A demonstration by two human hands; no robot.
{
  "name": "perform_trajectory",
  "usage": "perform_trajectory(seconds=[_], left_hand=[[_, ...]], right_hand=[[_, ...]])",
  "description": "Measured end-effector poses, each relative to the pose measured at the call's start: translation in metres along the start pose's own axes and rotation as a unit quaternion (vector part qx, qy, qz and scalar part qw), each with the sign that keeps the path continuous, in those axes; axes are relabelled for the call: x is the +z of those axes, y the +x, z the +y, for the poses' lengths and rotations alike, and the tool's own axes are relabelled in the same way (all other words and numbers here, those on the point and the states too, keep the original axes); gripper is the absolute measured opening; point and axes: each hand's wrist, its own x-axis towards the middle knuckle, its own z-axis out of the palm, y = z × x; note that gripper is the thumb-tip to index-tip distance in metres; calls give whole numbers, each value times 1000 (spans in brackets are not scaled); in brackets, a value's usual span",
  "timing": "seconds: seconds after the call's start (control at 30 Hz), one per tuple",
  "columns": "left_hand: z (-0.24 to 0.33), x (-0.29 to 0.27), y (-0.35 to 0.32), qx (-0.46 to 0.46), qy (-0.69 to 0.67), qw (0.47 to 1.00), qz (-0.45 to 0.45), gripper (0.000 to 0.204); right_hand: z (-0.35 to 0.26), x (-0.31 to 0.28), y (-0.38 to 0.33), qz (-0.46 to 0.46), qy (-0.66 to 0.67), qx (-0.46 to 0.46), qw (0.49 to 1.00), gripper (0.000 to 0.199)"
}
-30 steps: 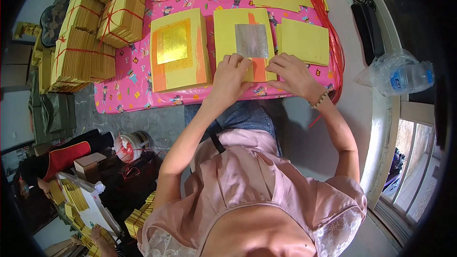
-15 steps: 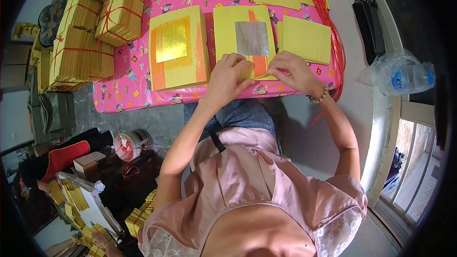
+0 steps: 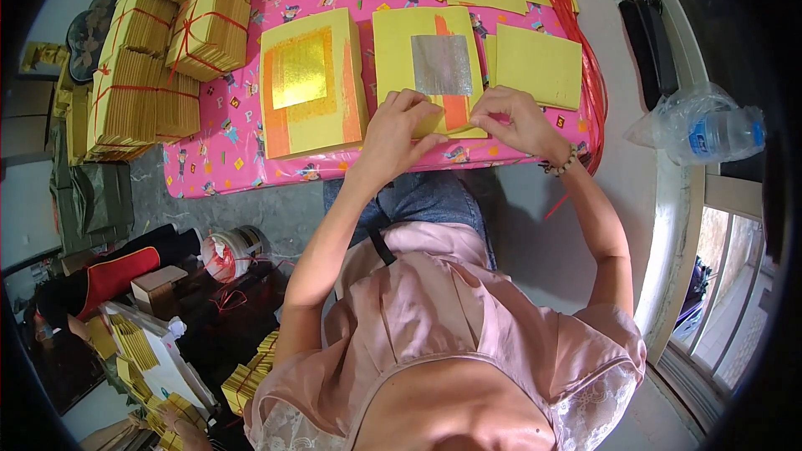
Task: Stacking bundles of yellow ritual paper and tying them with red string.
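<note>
A stack of yellow paper sheets lies near the table's front edge, its top sheet bearing a silver foil square and an orange band. At the near edge, my left hand is closed on the paper, with a bit of it bent up between thumb and fingers. My right hand, with a beaded bracelet at the wrist, has its fingers pinched together at the stack's near right corner; what lies between the fingertips is hidden. Left of this stack lies another with a gold foil square.
Plain yellow sheets and a bundle of red strings are at the right. Red-tied paper bundles pile up at the left on the pink patterned tablecloth. A plastic bottle lies by the wall. Another person's hand shows lower left.
Both hands stay at the stack's near edge, and the right-hand fingers have curled in slightly closer together. Otherwise little differs.
</note>
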Motion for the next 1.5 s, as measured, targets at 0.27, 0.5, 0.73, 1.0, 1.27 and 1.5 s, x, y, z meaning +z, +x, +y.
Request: perform_trajectory(seconds=[0.27, 0.5, 0.73, 1.0, 1.27, 1.5], left_hand=[[-2, -2, 2, -14, -24, 1000, -7, 41], [1, -4, 5, 13, 5, 1000, 3, 43], [7, -5, 13, 46, 117, 992, -16, 23], [19, -19, 35, 102, 165, 975, 111, 34], [11, 3, 39, 85, 178, 971, 137, 61], [-9, 24, 55, 14, 189, 976, 107, 72]], right_hand=[[2, -1, 1, 0, 11, -2, 1000, 12], [0, -2, 2, 9, 26, 15, 1000, 12], [-21, -13, 4, 19, -51, -26, 998, 16], [-18, -22, 32, 66, -92, 1, 994, 18], [17, -50, 108, 163, -128, -10, 978, 22], [54, -50, 160, 36, -256, 69, 963, 26]])
